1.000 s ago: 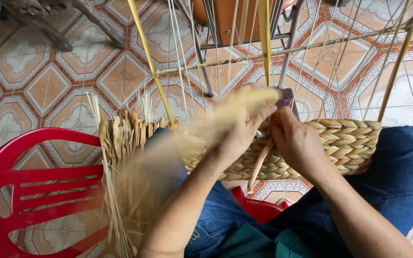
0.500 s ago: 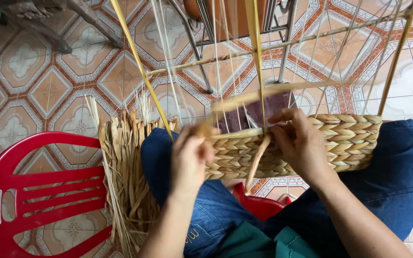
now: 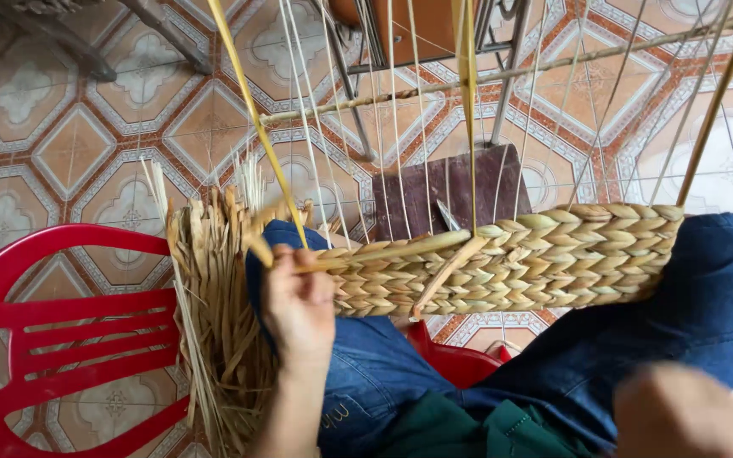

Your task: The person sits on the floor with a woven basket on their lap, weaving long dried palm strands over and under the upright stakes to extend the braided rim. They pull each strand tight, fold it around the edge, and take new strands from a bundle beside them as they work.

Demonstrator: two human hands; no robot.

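Observation:
My left hand [image 3: 299, 305] is closed on the end of a pale straw strand [image 3: 383, 252] that runs along the top edge of a woven straw band [image 3: 511, 263] resting across my knees. The band is braided in rows and hangs on thin upright strings [image 3: 392, 127] stretched to a horizontal stick [image 3: 502, 76]. My right hand [image 3: 680, 416] is blurred at the bottom right, away from the weave, and I cannot tell whether it holds anything. A bundle of loose dry straw [image 3: 214, 314] lies by my left knee.
A red plastic chair [image 3: 44, 331] stands at the left on the patterned tile floor [image 3: 61, 127]. A dark wooden block [image 3: 447, 191] lies behind the weave. Yellow frame rods [image 3: 252, 110] rise at an angle, and metal chair legs [image 3: 515, 51] stand at the top.
My right hand has left the weave and dropped to the bottom right. My left hand has pulled the strand leftward, so it now lies flat along the band's top edge.

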